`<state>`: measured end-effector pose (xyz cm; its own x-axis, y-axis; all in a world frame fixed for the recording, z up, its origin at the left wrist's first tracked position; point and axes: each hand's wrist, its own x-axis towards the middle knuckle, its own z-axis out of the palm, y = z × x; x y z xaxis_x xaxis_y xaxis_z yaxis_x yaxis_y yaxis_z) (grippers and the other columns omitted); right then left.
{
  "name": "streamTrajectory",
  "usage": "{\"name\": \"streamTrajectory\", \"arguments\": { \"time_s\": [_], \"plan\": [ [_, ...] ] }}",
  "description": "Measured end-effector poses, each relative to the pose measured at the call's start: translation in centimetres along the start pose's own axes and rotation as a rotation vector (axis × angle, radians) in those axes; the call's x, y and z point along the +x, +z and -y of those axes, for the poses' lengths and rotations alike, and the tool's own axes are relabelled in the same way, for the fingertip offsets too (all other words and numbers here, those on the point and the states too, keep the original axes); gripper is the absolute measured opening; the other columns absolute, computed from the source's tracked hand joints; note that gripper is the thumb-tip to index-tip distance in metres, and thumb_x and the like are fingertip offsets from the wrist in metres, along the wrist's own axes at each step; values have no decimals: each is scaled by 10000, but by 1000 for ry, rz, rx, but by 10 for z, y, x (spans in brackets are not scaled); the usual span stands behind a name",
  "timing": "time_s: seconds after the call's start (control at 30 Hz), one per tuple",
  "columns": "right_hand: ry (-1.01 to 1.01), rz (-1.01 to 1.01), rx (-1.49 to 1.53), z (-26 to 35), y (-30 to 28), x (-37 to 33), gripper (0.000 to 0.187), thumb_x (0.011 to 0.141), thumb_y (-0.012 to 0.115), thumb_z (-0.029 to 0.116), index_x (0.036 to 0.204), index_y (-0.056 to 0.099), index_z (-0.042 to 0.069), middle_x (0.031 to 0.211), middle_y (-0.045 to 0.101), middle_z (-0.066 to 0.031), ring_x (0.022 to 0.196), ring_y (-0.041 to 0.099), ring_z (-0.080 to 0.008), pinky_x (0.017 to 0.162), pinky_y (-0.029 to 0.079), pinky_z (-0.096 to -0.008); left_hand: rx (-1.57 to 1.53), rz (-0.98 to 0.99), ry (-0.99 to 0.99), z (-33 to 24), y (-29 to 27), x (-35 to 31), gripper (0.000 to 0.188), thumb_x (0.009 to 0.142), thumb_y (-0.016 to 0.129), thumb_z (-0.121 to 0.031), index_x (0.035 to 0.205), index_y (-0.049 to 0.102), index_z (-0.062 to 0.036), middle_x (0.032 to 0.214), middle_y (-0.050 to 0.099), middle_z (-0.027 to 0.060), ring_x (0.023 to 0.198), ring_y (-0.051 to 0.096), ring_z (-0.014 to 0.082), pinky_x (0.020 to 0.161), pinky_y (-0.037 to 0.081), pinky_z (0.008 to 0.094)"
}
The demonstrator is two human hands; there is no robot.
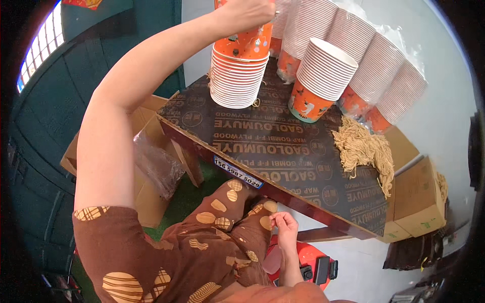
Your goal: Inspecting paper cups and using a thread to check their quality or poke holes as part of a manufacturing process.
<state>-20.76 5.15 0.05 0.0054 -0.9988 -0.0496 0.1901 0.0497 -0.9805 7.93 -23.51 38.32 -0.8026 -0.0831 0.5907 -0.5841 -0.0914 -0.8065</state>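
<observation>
My left hand (pixel 247 14) is raised at the top edge of the view, its fingers closed in front of an orange printed paper bucket (pixel 245 44). What those fingers pinch, if anything, does not show. This bucket tops an upside-down stack of paper buckets (pixel 238 83) with white rims, standing on the dark plywood tabletop (pixel 268 136). Bits of beige cord hang beside the stack. Low over my lap, near the table's front edge, my right hand (pixel 285 227) has thumb and fingers drawn together. Anything between them is too small to make out.
An upright bucket stack (pixel 323 76) stands right of the first. Several plastic-wrapped stacks (pixel 374 65) line the wall. Beige cord (pixel 364 149) lies piled at the table's right. Cardboard boxes (pixel 422 199) stand beyond it; an open box with clear plastic (pixel 159 166) sits at left.
</observation>
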Motion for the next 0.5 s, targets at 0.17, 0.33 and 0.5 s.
{"name": "streamTrajectory", "arguments": {
  "time_s": [0.17, 0.33, 0.5],
  "plan": [
    [22, -2, -15, 0, 1, 1, 184, 965, 490, 69, 863, 621, -11, 761, 617, -37, 650, 541, -93, 633, 463, -245, -162, 97, -25, -11, -6, -20, 132, 786, 547, -125, 717, 576, -17, 691, 578, 120, 666, 627, 246, 541, 502, 322],
    [39, -2, -12, -1, 4, 1, 187, 968, 488, 75, 865, 619, -11, 754, 610, -37, 647, 539, -95, 631, 463, -246, -102, -1, 96, -27, 11, -33, 170, 748, 639, -226, 733, 555, -79, 618, 537, 23, 640, 647, 128, 484, 499, 266],
    [45, -4, -3, -1, 3, -2, 186, 969, 487, 78, 870, 615, -13, 773, 621, -43, 644, 540, -96, 634, 461, -243, -283, 218, 14, -29, 1, -58, 157, 801, 611, -189, 767, 518, -66, 722, 535, 47, 667, 623, 208, 553, 500, 300]
  ]
}}
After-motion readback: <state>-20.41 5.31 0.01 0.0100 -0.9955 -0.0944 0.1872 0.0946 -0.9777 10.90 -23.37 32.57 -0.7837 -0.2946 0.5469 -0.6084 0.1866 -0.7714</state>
